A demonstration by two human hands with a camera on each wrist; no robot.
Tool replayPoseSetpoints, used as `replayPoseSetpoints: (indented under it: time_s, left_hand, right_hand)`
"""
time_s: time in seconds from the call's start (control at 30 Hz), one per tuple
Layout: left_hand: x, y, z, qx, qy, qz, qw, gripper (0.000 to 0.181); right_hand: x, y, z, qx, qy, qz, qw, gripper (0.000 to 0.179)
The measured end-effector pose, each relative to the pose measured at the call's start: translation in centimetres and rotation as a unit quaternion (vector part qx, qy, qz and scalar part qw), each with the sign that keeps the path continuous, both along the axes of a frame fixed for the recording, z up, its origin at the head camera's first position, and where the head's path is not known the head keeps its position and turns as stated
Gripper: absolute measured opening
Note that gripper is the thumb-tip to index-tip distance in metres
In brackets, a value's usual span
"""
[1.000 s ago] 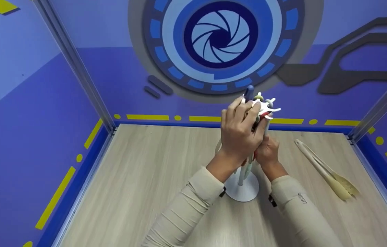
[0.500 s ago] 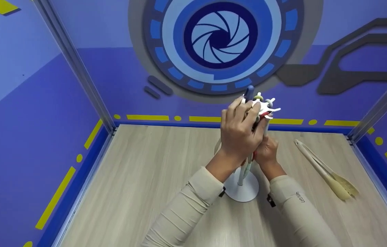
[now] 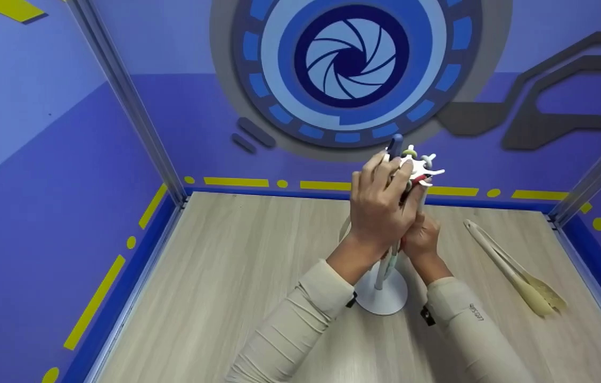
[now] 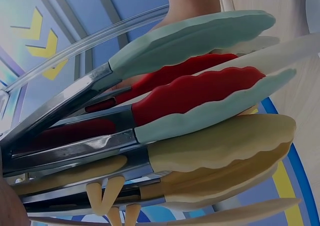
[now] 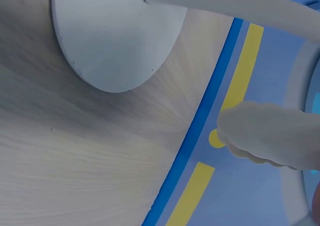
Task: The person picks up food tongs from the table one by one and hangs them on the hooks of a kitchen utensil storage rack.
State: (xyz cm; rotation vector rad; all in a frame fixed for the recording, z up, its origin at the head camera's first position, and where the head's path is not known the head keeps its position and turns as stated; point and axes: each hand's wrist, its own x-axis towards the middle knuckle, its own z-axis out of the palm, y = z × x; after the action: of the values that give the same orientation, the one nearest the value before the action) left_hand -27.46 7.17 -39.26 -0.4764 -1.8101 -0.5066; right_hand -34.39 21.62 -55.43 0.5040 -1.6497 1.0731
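Several tongs hang from the white hooks (image 3: pixel 420 169) atop an upright stand with a round base (image 3: pixel 381 295). My left hand (image 3: pixel 383 202) reaches round the top, thumb and fingers bent about the upper end of red tongs (image 3: pixel 418 180); their exact contact is hidden. Lower down, my right hand (image 3: pixel 422 234) is curled beside the stand, by a red tongs head, and its fingertips are hidden. The left wrist view shows green tongs (image 4: pixel 190 41) spread around the red tongs (image 4: pixel 200 93), with yellow tongs (image 4: pixel 225 141) alongside. A pale scalloped tongs head (image 5: pixel 270 136) shows in the right wrist view.
Beige tongs (image 3: pixel 516 271) lie on the wooden table (image 3: pixel 257 298) to the right of the stand. Blue printed walls (image 3: pixel 172 117) close off the back and both sides. Metal posts (image 3: pixel 130 101) stand in the back corners.
The head view has shifted slightly, so everything sits a little further right. Both hands keep almost the same place on the stand, and the beige tongs stay put.
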Motion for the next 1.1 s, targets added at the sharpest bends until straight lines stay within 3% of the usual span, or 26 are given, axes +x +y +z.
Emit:
replayPoseSetpoints:
  time_s: [0.43, 0.83, 1.1]
  left_hand:
    - [0.3, 0.0, -0.1, -0.006, -0.006, 0.004, 1.0, 0.033]
    - [0.2, -0.1, -0.1, -0.005, -0.007, 0.003, 1.0, 0.034]
    - [0.4, -0.2, -0.1, -0.01, -0.012, 0.005, 0.9999, 0.034]
  right_hand:
    - [2.1, 2.0, 0.4, 0.077, -0.101, -0.003, 0.9919, 0.083]
    - [3.2, 3.4, -0.3, 0.145, -0.15, 0.023, 0.9776, 0.074]
    - [3.4, 4.3, 0.0, 0.163, -0.157, 0.042, 0.9733, 0.072]
